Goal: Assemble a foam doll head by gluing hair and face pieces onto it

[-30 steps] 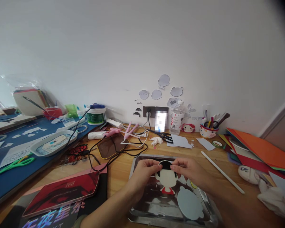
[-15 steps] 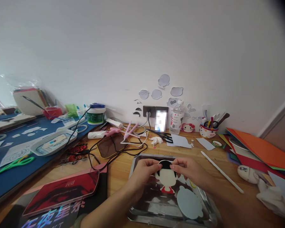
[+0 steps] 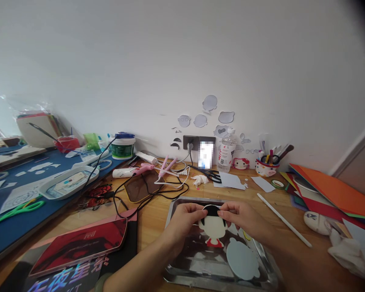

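Note:
A flat cream figure [image 3: 213,228] with black hair and a red piece at its bottom is over a metal tray [image 3: 182,280]. My left hand [image 3: 189,217] pinches the upper left edge of its black hair. On the upper right edge, the fingers of my right hand [image 3: 237,215] are pressed together the same way. A pale blue-grey head-shaped piece [image 3: 242,259] lies in the tray, right of the figure. A bit of yellow shows beside it, partly hidden by my right hand. Fingertips cover the sides of the hair.
Behind the tray are black scissors [image 3: 212,175], white paper [image 3: 231,181] and a bottle [image 3: 226,152]. A white pen [image 3: 284,220] lies right, near coloured sheets [image 3: 337,188]. Cables and pink tools [image 3: 167,167] are back left. A red box [image 3: 82,245] sits at front left.

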A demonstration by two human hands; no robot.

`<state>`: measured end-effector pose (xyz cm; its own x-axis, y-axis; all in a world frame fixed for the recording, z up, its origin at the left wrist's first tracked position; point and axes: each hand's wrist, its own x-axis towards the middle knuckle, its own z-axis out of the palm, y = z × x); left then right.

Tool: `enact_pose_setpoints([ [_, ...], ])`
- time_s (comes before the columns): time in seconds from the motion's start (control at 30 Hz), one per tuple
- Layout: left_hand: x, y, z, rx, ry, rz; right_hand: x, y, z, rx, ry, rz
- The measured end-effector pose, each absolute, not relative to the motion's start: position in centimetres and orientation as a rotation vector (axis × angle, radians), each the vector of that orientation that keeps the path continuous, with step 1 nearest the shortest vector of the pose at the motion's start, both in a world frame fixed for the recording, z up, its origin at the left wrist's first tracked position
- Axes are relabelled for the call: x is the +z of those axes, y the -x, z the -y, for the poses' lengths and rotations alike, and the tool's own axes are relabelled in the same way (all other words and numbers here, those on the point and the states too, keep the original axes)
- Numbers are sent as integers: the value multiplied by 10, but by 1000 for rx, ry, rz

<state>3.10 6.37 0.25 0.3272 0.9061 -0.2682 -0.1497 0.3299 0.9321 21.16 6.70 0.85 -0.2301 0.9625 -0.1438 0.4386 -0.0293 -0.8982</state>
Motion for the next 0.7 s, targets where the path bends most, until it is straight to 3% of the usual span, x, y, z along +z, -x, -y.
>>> enact_pose_setpoints([
  [0.7,1,-32,-65,865,-961,-968,9,-212,-67,1233,1478,1724],
])
